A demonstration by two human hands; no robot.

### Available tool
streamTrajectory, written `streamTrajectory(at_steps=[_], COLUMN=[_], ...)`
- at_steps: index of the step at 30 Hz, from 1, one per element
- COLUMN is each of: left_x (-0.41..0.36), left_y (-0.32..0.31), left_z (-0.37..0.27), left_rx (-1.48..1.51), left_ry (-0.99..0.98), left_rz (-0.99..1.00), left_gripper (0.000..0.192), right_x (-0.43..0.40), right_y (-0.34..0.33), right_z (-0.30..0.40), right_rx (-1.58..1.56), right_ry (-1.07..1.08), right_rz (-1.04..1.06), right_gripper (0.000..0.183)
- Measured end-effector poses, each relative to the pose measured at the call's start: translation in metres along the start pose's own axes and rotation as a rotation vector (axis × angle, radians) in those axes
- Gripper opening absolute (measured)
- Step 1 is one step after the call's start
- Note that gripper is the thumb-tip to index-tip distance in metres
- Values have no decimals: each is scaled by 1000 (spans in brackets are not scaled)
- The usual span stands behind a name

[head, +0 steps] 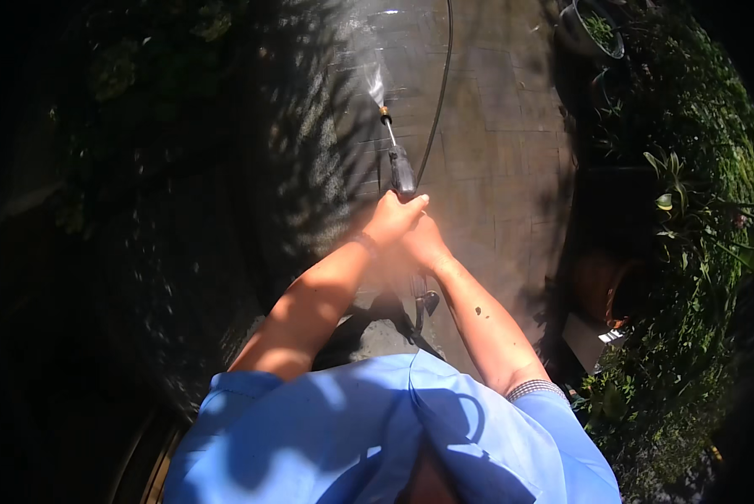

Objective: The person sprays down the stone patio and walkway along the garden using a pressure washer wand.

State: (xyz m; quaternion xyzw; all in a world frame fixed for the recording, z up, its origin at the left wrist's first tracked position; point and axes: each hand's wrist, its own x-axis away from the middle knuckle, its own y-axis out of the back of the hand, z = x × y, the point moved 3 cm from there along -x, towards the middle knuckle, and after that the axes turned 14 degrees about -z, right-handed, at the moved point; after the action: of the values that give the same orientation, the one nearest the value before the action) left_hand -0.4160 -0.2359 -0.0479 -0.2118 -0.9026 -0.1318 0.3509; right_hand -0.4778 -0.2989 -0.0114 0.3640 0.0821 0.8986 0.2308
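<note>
Both of my hands are around a pressure washer gun (403,171) with a dark body, a short metal lance and a brass-coloured nozzle tip (384,113). My left hand (394,217) is the farther forward, its thumb over the top of the gun. Just behind it and partly covered by it, my right hand (422,242) is closed on the gun's rear part. A white fan of water (376,87) leaves the nozzle towards the wet paving (496,94). My fingers hide most of the handle and the trigger.
A thin dark hose (441,94) runs forward over the paving from near the gun. Along the right edge are a pale planter (569,30), a terracotta pot (604,291) and dense green plants (723,170). Dark foliage (112,69) lines the shaded left side.
</note>
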Motion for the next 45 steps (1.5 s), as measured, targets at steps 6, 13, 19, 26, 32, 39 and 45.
streamTrajectory(at_steps=[6, 13, 19, 26, 32, 39, 45], left_x=[59, 8, 62, 37, 44, 41, 29], left_y=[-23, -35, -49, -68, -70, -67, -91], left_z=[84, 15, 59, 46, 34, 74, 19], left_rx=[88, 34, 115, -8, -49, -87, -48], left_ry=[264, 15, 314, 107, 179, 75, 167], left_rz=[101, 15, 164, 103, 132, 99, 265], left_gripper=[44, 26, 28, 31, 31, 26, 29], right_x=[68, 16, 68, 47, 45, 57, 34], right_y=[13, 29, 42, 60, 67, 57, 83], right_z=[-41, -15, -40, -39, -41, -47, -42], right_rx=[70, 29, 28, -16, -109, -34, -91], right_ry=[-505, 60, -440, -335, -405, -415, -318], right_rz=[214, -162, 110, 79, 126, 171, 10], right_gripper=[22, 17, 11, 26, 21, 18, 20])
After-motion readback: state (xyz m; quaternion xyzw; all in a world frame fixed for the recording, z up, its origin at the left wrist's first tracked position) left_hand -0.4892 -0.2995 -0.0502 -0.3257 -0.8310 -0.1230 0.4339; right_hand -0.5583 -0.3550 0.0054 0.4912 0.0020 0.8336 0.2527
